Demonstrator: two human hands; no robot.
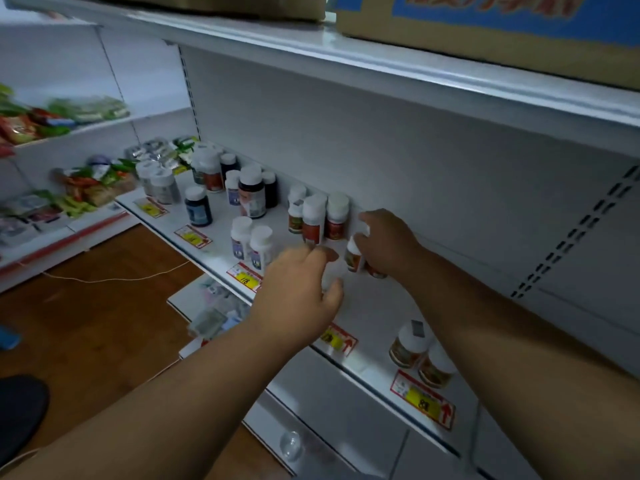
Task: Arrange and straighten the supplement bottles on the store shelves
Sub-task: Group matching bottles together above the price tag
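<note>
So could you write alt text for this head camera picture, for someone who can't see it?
A person's right hand grips a small white-capped bottle on a white store shelf, while the left hand reaches in beside it, fingers loose. More supplement bottles stand in clusters along the shelf, with yellow price tags on its front edge.

Right hand (388, 242) curled in a grip, left hand (301, 292) loosely spread

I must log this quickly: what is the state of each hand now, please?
Left hand: open, fingers relaxed, holding nothing.
Right hand: closed around a small white-capped bottle on the shelf.
</note>
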